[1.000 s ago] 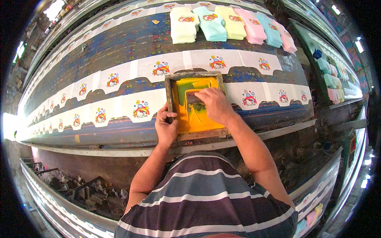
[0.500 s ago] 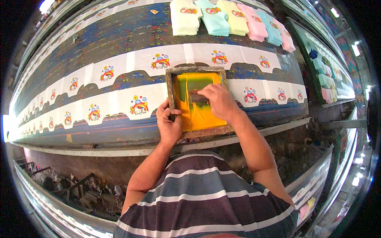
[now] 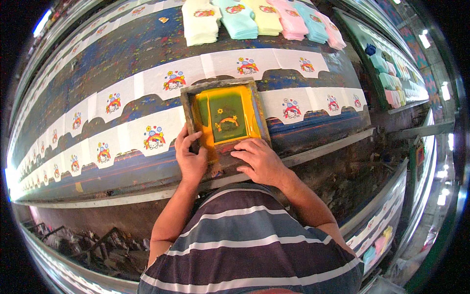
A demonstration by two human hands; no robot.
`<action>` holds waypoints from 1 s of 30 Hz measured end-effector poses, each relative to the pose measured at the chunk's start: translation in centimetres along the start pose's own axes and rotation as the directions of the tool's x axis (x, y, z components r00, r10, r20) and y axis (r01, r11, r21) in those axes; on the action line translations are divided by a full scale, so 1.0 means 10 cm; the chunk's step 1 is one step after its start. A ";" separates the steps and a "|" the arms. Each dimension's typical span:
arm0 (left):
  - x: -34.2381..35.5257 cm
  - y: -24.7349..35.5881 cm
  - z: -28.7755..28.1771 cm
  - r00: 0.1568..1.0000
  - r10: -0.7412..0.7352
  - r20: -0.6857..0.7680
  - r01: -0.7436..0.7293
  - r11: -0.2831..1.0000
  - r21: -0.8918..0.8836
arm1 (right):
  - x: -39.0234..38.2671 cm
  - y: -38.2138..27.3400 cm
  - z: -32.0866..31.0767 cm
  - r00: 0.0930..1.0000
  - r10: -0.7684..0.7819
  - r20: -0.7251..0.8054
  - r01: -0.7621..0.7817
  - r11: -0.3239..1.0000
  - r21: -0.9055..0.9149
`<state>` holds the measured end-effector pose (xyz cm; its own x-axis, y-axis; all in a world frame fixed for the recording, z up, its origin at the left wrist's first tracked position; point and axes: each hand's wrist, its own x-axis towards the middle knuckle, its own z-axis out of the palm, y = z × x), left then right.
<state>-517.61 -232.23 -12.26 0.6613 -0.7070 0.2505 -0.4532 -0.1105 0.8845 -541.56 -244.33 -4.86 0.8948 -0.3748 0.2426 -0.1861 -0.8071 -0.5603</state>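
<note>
A wooden-framed printing screen (image 3: 218,84) lies over the near row of white cloth pieces. Yellow ink is spread along its inner sides, and a green mesh (image 3: 227,105) shows a small rainbow-and-flower stencil in the middle. My left hand (image 3: 191,158) is closed round the frame's left side near its front corner. At the near end of the screen my right hand (image 3: 262,161) is closed on a brown squeegee (image 3: 226,148), whose right part is hidden under the fingers.
White cloth pieces (image 3: 129,105) with colourful prints run in two rows along the long, paint-spotted table (image 3: 142,66). Stacks of white, blue, yellow and pink printed cloth (image 3: 238,22) sit at the far side. A pale ledge (image 3: 105,197) edges the table's front.
My right hand has drawn the squeegee from mid-screen to the near end, uncovering the stencil. The view has shifted slightly; my left hand keeps its hold on the frame.
</note>
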 end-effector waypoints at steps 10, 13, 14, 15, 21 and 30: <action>-0.03 0.21 0.43 0.995 0.089 -0.042 -0.096 0.973 -0.209 | -0.83 0.67 -0.15 0.807 0.391 -0.444 -0.271 0.911 0.310; -0.09 0.39 0.94 0.994 0.101 -0.048 -0.109 0.973 -0.203 | -1.10 1.00 -0.38 0.797 0.414 -0.441 -0.265 0.894 0.360; -0.12 0.47 1.11 0.994 0.097 -0.052 -0.105 0.976 -0.189 | -1.19 1.11 -0.49 0.797 0.405 -0.448 -0.266 0.901 0.342; -0.11 0.53 1.32 0.991 0.121 -0.061 -0.132 0.968 -0.214 | -1.28 1.23 -0.59 0.796 0.398 -0.455 -0.268 0.907 0.325; -0.21 0.79 2.15 0.997 0.069 -0.028 -0.074 0.970 -0.231 | -1.73 1.77 -1.08 0.818 0.362 -0.446 -0.246 0.923 0.297; -0.26 0.85 2.35 0.999 -0.038 -0.018 0.030 0.946 -0.324 | -1.98 2.10 -1.31 0.867 0.299 -0.400 -0.149 0.919 0.364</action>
<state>-537.30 -247.73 -14.63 0.6889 -0.6896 0.2234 -0.2147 0.1003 0.9715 -568.49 -259.85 -11.04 0.5578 -0.7481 0.3594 -0.1564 -0.5200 -0.8397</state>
